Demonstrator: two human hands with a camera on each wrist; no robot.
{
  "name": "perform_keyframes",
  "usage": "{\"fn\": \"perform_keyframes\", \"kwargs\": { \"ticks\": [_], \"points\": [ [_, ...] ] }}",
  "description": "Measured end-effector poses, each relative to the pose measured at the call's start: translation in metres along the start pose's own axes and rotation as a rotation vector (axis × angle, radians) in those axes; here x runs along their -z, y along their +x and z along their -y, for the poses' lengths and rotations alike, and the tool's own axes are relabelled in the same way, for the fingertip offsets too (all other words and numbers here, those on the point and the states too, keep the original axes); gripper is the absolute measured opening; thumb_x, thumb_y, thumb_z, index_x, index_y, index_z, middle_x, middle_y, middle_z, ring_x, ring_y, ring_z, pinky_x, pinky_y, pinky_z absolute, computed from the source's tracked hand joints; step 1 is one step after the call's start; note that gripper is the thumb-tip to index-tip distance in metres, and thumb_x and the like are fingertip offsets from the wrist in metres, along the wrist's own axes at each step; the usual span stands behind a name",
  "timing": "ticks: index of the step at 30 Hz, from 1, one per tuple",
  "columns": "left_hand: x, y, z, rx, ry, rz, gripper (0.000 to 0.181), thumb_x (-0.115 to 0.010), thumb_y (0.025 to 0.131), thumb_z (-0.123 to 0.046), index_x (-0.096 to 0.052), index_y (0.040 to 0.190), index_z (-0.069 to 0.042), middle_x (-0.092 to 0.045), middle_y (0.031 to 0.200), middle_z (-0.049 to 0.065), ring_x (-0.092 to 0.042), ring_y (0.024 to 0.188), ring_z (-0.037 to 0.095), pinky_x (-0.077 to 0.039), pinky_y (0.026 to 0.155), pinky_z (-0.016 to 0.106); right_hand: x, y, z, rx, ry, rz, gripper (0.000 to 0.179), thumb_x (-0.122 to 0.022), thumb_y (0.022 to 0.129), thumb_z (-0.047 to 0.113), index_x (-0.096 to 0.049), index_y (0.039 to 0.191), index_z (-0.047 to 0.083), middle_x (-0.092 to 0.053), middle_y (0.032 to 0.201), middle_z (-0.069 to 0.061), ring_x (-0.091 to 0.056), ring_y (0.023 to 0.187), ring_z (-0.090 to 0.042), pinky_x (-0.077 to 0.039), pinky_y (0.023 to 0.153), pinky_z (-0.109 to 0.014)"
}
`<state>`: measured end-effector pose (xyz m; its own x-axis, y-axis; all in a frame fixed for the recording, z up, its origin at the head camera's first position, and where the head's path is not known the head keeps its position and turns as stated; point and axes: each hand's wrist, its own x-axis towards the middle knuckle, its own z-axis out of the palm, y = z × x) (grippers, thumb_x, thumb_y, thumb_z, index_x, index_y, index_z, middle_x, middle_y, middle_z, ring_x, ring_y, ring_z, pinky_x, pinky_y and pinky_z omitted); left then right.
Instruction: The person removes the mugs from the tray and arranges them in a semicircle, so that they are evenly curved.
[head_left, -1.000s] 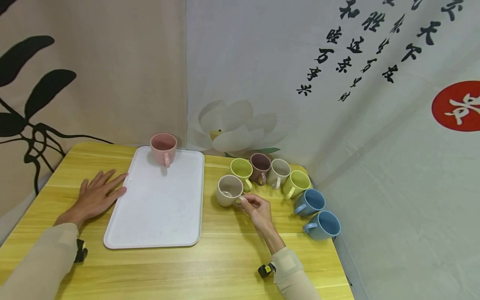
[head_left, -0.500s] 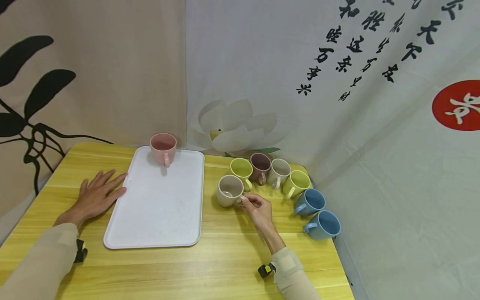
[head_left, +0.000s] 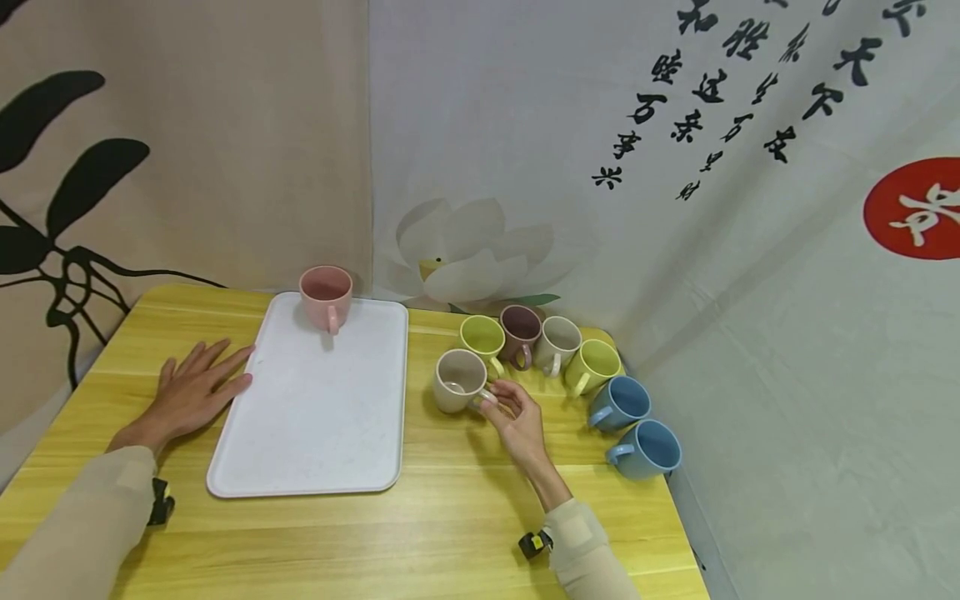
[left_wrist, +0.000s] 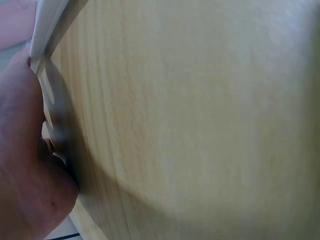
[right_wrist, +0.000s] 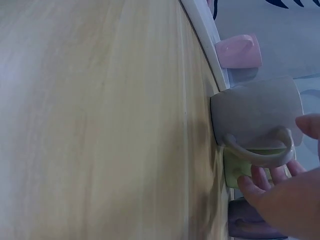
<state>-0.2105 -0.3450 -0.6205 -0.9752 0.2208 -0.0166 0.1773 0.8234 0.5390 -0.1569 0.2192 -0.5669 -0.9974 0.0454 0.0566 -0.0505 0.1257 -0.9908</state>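
In the head view a beige mug (head_left: 459, 382) stands upright on the wooden table, right of the white tray (head_left: 315, 408). My right hand (head_left: 517, 421) is at its handle. The right wrist view shows the thumb (right_wrist: 309, 125) apart from the mug handle (right_wrist: 265, 159), with the fingers loosely bent just beside it; whether they touch it I cannot tell. A pink mug (head_left: 327, 298) sits at the tray's far edge. My left hand (head_left: 191, 392) lies palm down with fingers spread, its fingertips at the tray's left rim.
Behind and right of the beige mug stand a yellow-green mug (head_left: 482, 335), a maroon mug (head_left: 521, 327), an off-white mug (head_left: 558, 340), a yellow mug (head_left: 596, 362) and two blue mugs (head_left: 626, 398). A printed curtain (head_left: 465, 150) hangs behind the table.
My right hand's fingers have loosened from the beige mug's handle and spread a little. The mug stays in place, and my left hand keeps still.
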Motion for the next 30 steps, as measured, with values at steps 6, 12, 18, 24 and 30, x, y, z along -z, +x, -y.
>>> {"fn": "perform_keyframes", "kwargs": {
  "ticks": [6,12,18,24,30],
  "points": [
    [-0.002,0.000,0.001,0.003,0.001,-0.001,0.071,-0.043,0.120,-0.056,-0.025,0.181,-0.024,-0.011,0.186,0.036,0.004,0.170,0.068,0.010,0.125,0.093,0.002,-0.003,0.003,0.049,-0.064,0.024,0.068,-0.082,0.101,0.004,-0.050,0.160,-0.007,-0.062,0.156,-0.032,-0.063,0.146,-0.048,-0.050,0.130,-0.057],
    [-0.002,0.000,0.001,0.012,0.004,0.004,0.072,-0.042,0.120,-0.057,-0.024,0.181,-0.025,-0.012,0.185,0.036,0.005,0.170,0.068,0.012,0.125,0.092,0.001,-0.009,0.015,0.125,-0.145,0.020,0.078,-0.085,0.101,0.011,-0.045,0.168,0.007,-0.052,0.169,-0.028,-0.049,0.160,-0.050,-0.034,0.140,-0.060],
    [0.000,0.000,0.000,0.017,0.001,0.009,0.072,-0.042,0.120,-0.057,-0.024,0.181,-0.024,-0.011,0.185,0.036,0.005,0.170,0.068,0.012,0.125,0.092,-0.011,-0.013,0.042,0.210,-0.209,0.022,0.081,-0.086,0.101,0.018,-0.044,0.170,0.016,-0.049,0.175,-0.015,-0.044,0.167,-0.039,-0.030,0.143,-0.050],
    [0.002,0.000,-0.004,0.023,0.007,0.014,0.072,-0.042,0.120,-0.058,-0.025,0.181,-0.023,-0.011,0.185,0.036,0.004,0.170,0.067,0.010,0.126,0.092,-0.034,-0.014,0.064,0.297,-0.244,0.078,0.084,-0.084,0.101,0.018,-0.040,0.172,0.009,-0.047,0.177,-0.014,-0.041,0.169,-0.038,-0.030,0.142,-0.053],
    [0.002,-0.001,-0.004,0.024,0.010,0.014,0.072,-0.041,0.120,-0.057,-0.026,0.181,-0.022,-0.011,0.185,0.036,0.004,0.170,0.068,0.009,0.126,0.092,-0.063,-0.010,0.083,0.368,-0.266,0.136,0.085,-0.085,0.100,0.023,-0.041,0.172,0.009,-0.048,0.177,-0.013,-0.043,0.168,-0.037,-0.035,0.138,-0.062]
  ]
}}
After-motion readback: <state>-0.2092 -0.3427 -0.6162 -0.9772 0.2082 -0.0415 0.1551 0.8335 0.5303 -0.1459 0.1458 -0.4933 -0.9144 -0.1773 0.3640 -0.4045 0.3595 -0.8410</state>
